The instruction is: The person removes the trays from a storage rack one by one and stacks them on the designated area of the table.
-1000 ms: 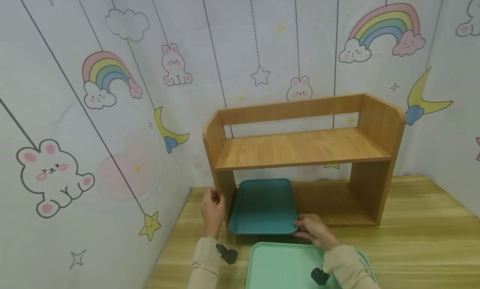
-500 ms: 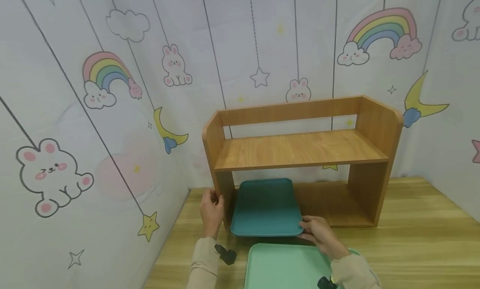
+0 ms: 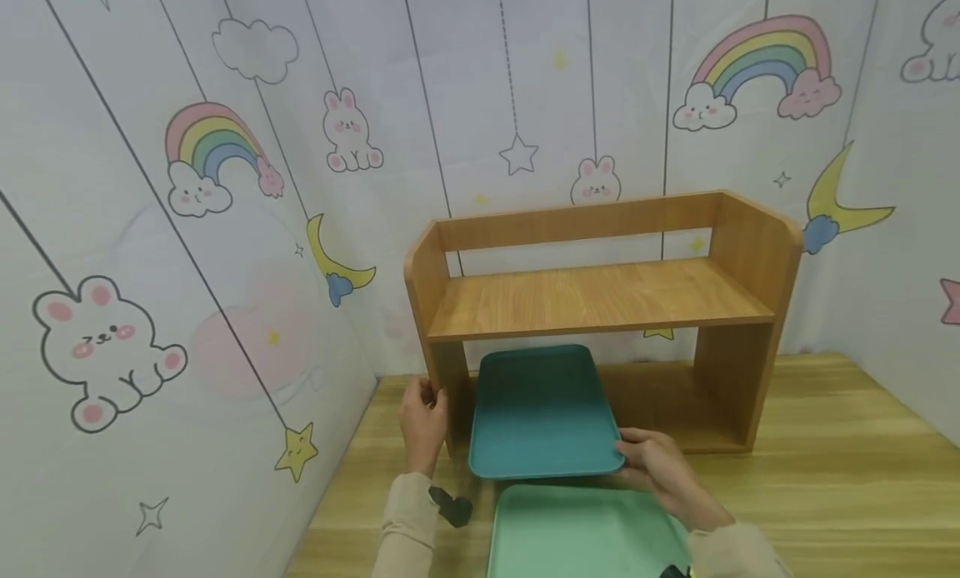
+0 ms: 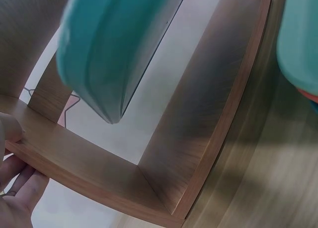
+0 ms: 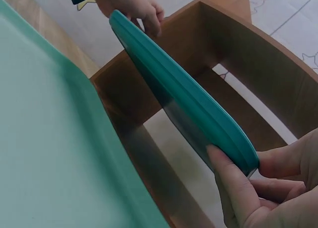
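Note:
A dark teal tray (image 3: 543, 420) sits partly inside the lower left bay of a wooden two-tier shelf (image 3: 600, 299), its front edge sticking out past the shelf. My right hand (image 3: 663, 470) pinches the tray's front right corner, thumb on one face and fingers on the other, as the right wrist view shows. The tray is held up off the bay's floor, which shows below it in both wrist views. At the shelf's left side panel, my left hand (image 3: 424, 424) grips the front edge, with thumb and fingers on opposite faces in the left wrist view.
A light green tray (image 3: 585, 532) lies on the wood-grain table (image 3: 825, 445) in front of the shelf. Red and blue edges (image 4: 313, 101) peek out beneath it in the left wrist view. A patterned wall cloth (image 3: 517, 78) hangs behind and at both sides.
The teal tray has come a little forward and to the right with my right hand, and its back edge has risen. My left hand stays at the side panel.

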`<state>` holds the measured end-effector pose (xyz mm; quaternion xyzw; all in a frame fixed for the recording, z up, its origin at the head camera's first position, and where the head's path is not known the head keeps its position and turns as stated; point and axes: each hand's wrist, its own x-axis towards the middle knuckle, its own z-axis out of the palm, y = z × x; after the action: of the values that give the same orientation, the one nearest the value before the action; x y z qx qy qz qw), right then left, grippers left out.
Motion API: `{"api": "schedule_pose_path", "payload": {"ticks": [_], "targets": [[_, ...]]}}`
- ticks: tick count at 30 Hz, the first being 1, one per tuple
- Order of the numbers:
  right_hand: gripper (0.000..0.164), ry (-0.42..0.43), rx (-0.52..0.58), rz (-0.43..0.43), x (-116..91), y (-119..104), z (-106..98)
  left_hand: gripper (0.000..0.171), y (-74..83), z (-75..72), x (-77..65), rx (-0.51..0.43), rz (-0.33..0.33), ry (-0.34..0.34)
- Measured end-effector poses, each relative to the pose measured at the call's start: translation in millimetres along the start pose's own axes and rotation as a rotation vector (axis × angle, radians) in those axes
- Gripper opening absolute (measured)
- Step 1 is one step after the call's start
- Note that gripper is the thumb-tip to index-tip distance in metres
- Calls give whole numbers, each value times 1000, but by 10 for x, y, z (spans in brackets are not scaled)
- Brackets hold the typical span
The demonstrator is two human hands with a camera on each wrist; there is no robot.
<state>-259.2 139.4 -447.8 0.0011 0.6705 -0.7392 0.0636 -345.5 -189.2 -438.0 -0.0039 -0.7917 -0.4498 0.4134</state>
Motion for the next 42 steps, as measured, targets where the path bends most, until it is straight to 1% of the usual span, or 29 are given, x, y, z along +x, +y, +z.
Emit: {"api": "schedule_pose_path", "payload": {"ticks": [5, 12, 17, 24, 31, 39, 42], "targets": [[57, -13, -15, -3, -61, -3, -77, 13, -13, 10, 14, -13, -7, -5], [59, -35, -26, -11, -140, -36, -191, 13, -12, 11, 12, -1, -9, -5], [58, -51, -40, -4, -183, -83, -221, 12, -4, -5, 18, -10, -40, -23], [57, -73, -50, -19, -211, -99, -288, 11, 16, -6, 29, -4, -28, -23], [58, -66, -68, -26, -275, -68, -392, 11, 21, -8, 19, -10, -39, -31], [63, -64, -56, 2, -342, -83, -491, 11, 20, -13, 3, -15, -59, -41], [64, -70, -58, -4, -363, -78, -528, 11, 17, -13, -4, -12, -57, -41]]}}
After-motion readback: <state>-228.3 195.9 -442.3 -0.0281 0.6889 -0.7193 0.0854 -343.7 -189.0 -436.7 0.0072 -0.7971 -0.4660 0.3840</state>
